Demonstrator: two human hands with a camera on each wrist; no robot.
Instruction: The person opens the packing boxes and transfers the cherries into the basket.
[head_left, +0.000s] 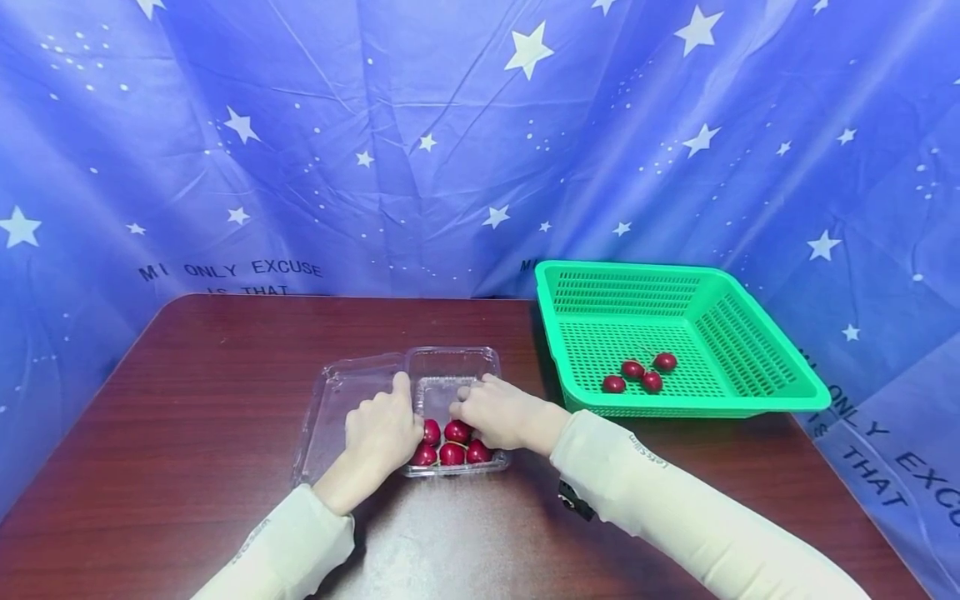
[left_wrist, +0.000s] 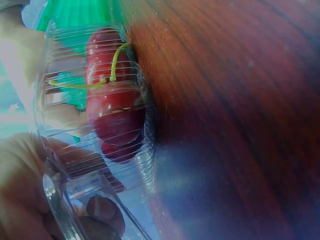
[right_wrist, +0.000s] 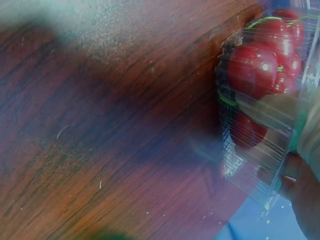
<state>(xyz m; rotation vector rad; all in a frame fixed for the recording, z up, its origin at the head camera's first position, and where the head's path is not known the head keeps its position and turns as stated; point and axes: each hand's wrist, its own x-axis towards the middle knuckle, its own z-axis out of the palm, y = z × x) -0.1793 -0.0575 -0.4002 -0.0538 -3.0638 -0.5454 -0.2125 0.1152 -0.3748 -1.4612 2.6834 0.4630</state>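
A clear plastic clamshell container (head_left: 453, 471) lies with its lid (head_left: 330, 417) folded out to the left. Several red cherries (head_left: 452, 454), some with green stems, sit in its near half. My left hand (head_left: 382, 429) grips the container's left wall by the hinge; through the plastic in the left wrist view, its fingertips (left_wrist: 102, 207) curl under the edge. Over the container's right wall reaches my right hand (head_left: 498, 412), fingers down inside. In the right wrist view, its thumb and fingers close around a cherry (right_wrist: 247, 131) low in the container, partly hidden.
To the right, a green plastic basket (head_left: 772, 400) stands on the brown wooden table (head_left: 225, 400), with several cherries (head_left: 632, 370) on its mesh bottom. A blue star-printed curtain (head_left: 420, 208) hangs behind the table and along its sides.
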